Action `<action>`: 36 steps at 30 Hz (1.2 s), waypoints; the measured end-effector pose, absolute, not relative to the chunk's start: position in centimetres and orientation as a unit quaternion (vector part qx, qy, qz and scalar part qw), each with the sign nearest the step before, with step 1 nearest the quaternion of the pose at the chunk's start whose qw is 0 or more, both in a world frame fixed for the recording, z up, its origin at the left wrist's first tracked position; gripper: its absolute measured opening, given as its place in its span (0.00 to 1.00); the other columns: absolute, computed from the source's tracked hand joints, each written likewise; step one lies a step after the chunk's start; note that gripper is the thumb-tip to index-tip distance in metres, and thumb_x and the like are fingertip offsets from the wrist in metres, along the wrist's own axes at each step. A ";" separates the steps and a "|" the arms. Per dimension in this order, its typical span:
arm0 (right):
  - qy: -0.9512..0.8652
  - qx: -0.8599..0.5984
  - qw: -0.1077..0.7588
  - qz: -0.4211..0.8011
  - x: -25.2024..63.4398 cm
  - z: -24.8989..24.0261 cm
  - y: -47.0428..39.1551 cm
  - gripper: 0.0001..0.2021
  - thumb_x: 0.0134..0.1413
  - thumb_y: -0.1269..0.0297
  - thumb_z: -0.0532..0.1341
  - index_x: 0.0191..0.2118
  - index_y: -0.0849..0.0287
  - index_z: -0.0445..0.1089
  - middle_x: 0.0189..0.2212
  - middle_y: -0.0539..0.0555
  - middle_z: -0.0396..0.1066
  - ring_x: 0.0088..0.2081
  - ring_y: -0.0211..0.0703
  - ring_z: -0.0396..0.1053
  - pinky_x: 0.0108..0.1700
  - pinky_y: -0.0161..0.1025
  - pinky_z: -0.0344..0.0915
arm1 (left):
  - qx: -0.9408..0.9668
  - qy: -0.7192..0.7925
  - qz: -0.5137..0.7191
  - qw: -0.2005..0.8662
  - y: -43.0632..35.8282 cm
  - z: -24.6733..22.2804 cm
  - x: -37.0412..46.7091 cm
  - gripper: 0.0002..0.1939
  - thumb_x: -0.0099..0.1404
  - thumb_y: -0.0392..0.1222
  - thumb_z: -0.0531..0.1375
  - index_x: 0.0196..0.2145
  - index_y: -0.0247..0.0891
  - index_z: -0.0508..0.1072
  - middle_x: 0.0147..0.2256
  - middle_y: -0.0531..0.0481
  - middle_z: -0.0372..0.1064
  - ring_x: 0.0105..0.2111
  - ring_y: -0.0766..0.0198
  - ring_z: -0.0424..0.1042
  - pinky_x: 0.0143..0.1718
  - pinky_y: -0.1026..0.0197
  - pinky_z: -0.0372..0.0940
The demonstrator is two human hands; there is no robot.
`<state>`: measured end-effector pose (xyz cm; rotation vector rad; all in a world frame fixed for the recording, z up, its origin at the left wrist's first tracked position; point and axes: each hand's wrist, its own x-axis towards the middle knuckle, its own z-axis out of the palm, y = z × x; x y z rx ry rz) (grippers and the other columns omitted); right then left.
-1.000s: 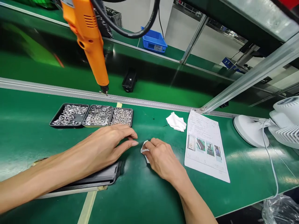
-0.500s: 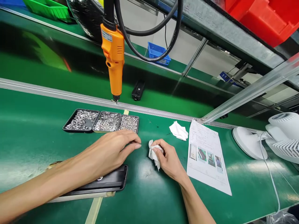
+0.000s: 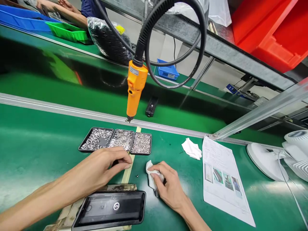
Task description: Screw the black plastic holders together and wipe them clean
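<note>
My right hand (image 3: 169, 184) pinches a crumpled white cloth (image 3: 151, 183) between thumb and fingers, just above the green tabletop. To its left, my left hand (image 3: 109, 165) has thumb and fingertips drawn together; anything between them is too small to make out. A tiny screw (image 3: 137, 175) lies on the table between the hands. Below my left forearm, a shallow black rectangular housing (image 3: 131, 208) with a shiny ring (image 3: 116, 206) inside rests on a worn pale fixture (image 3: 66, 216). Beyond my left hand stand three small trays of screws (image 3: 95, 138), washers (image 3: 121, 139) and small metal parts (image 3: 141, 143).
An orange electric screwdriver (image 3: 136, 88) hangs from a coiled cable over the far edge rail. Another white cloth (image 3: 192, 148) and a printed sheet (image 3: 222, 179) lie to the right, beside a white fan (image 3: 264, 160). A co-worker's arms (image 3: 64, 11) show beyond.
My left hand has shifted left toward the trays, and the small screw now shows. My right hand still holds the cloth, a little further left. The view has tilted, revealing more of the housing.
</note>
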<state>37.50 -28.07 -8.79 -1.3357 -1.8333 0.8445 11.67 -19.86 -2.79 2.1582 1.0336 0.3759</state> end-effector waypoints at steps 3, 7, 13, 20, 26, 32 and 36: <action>-0.692 -0.534 0.358 0.329 37.3 -8.8 -27.5 0.08 0.68 0.65 0.58 0.47 0.55 0.74 0.37 0.51 0.72 0.36 0.39 0.67 0.40 0.35 0.58 | 0.891 0.310 0.085 0.322 -18.5 -3.0 12.7 0.09 0.72 0.36 0.58 0.35 0.42 0.76 0.36 0.53 0.73 0.41 0.59 0.69 0.42 0.59 0.58; -0.671 -0.547 0.364 0.343 37.4 -8.9 -27.2 0.07 0.67 0.64 0.60 0.46 0.54 0.75 0.37 0.50 0.73 0.36 0.39 0.67 0.39 0.35 0.58 | 0.908 0.255 0.039 0.329 -17.5 -3.0 14.5 0.09 0.61 0.27 0.65 0.34 0.41 0.77 0.33 0.52 0.71 0.42 0.57 0.68 0.39 0.60 0.56; -0.631 -0.567 0.392 0.356 37.8 -9.3 -27.1 0.07 0.66 0.61 0.62 0.44 0.54 0.77 0.33 0.49 0.72 0.31 0.37 0.64 0.34 0.35 0.56 | 0.917 0.208 0.014 0.339 -17.3 -4.0 15.7 0.13 0.56 0.23 0.63 0.32 0.41 0.74 0.30 0.53 0.66 0.39 0.57 0.64 0.35 0.59 0.52; -0.603 -0.569 0.408 0.382 37.6 -9.4 -26.9 0.07 0.63 0.61 0.64 0.43 0.54 0.78 0.32 0.49 0.70 0.30 0.36 0.61 0.33 0.35 0.54 | 0.919 0.173 0.026 0.355 -17.5 -6.1 16.2 0.11 0.61 0.25 0.58 0.27 0.40 0.68 0.28 0.54 0.62 0.35 0.59 0.61 0.42 0.56 0.54; -0.555 -0.560 0.441 0.428 37.8 -9.9 -26.9 0.08 0.62 0.60 0.65 0.43 0.57 0.77 0.33 0.51 0.70 0.29 0.35 0.59 0.30 0.34 0.52 | 0.881 0.222 0.090 0.407 -17.8 -2.9 16.6 0.07 0.73 0.37 0.57 0.37 0.43 0.74 0.36 0.54 0.70 0.39 0.62 0.68 0.42 0.62 0.59; -0.474 -0.489 0.502 0.532 38.6 -9.6 -26.5 0.17 0.59 0.51 0.68 0.41 0.61 0.73 0.28 0.50 0.69 0.27 0.35 0.61 0.28 0.32 0.57 | 0.712 0.317 0.207 0.591 -20.9 0.5 16.3 0.06 0.66 0.43 0.66 0.31 0.44 0.78 0.30 0.56 0.71 0.33 0.64 0.67 0.37 0.61 0.58; -0.427 -0.425 0.547 0.582 39.6 -7.5 -27.5 0.20 0.58 0.48 0.68 0.42 0.60 0.69 0.28 0.49 0.68 0.25 0.33 0.62 0.26 0.30 0.58 | 0.662 0.324 0.248 0.629 -23.2 0.7 16.4 0.04 0.63 0.42 0.67 0.30 0.43 0.79 0.29 0.53 0.71 0.32 0.63 0.68 0.36 0.61 0.60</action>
